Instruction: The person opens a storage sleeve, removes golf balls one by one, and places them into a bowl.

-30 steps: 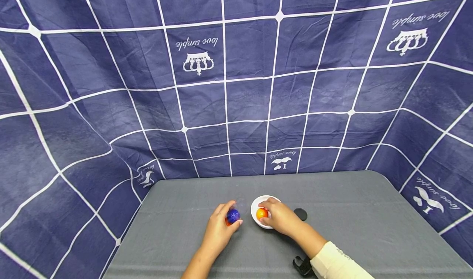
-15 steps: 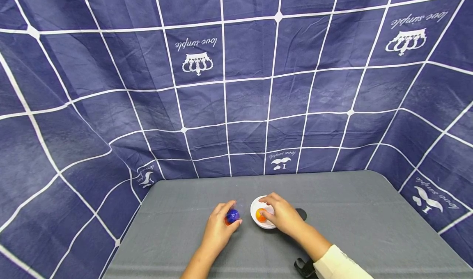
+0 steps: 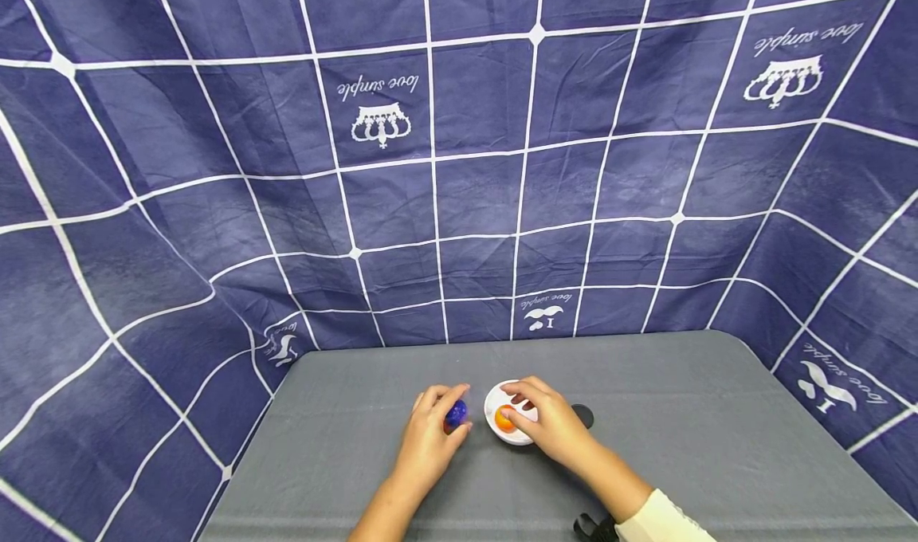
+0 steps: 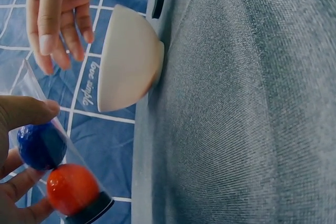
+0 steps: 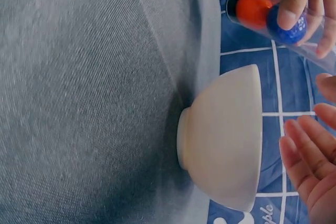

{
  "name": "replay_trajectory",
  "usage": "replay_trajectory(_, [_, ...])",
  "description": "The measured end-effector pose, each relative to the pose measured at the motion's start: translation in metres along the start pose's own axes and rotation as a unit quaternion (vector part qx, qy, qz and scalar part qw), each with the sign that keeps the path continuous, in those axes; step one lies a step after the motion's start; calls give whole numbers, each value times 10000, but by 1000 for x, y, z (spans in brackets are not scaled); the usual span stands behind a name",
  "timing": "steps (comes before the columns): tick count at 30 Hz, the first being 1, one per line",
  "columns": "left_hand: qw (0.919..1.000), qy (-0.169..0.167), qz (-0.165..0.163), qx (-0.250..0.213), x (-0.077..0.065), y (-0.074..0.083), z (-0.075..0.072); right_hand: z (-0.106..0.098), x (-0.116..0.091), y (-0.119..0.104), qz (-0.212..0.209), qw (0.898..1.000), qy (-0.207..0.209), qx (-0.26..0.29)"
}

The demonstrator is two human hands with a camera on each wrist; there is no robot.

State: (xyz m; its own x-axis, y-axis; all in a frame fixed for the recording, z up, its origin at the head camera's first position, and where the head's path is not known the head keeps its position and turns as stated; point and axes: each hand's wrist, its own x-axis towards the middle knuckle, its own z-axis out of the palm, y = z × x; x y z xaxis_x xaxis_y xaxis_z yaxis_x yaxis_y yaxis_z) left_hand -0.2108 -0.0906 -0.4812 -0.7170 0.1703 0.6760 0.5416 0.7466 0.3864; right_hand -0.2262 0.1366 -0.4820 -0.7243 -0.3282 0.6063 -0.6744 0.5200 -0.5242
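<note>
My left hand (image 3: 429, 440) holds a clear tube (image 4: 73, 153) with a black end cap (image 4: 90, 211). Inside it a blue ball (image 4: 42, 145) sits against an orange-red ball (image 4: 72, 188), the red one nearest the cap. In the left wrist view the tube stands slightly tilted. A white bowl (image 3: 491, 409) is just to the right, with an orange ball (image 3: 505, 419) inside, seen only in the head view. Above the bowl hovers my right hand (image 3: 558, 422), fingers loosely bent and holding nothing, as both wrist views show.
Right of the bowl a flat black disc (image 3: 582, 416) lies on the grey cloth-covered table (image 3: 688, 446). A black strap (image 3: 594, 528) shows by the right sleeve. Blue curtains with white lines (image 3: 473, 199) stand behind and at both sides.
My right hand has loosened from the orange ball, which stays in the bowl, and risen a little. My left hand has shifted slightly, turning the tube; its fingers now cover more of the blue ball.
</note>
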Motion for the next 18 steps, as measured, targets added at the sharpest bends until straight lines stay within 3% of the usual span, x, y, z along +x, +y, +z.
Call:
replay_trajectory(11, [9947,-119,481,905,3,8,-2,-2,-4,-9,-31,9956,-175,924])
replay_trajectory(18, [9918,-86,714,1054,2,8,-3,0,-7,-19,24,9891,-112,1466])
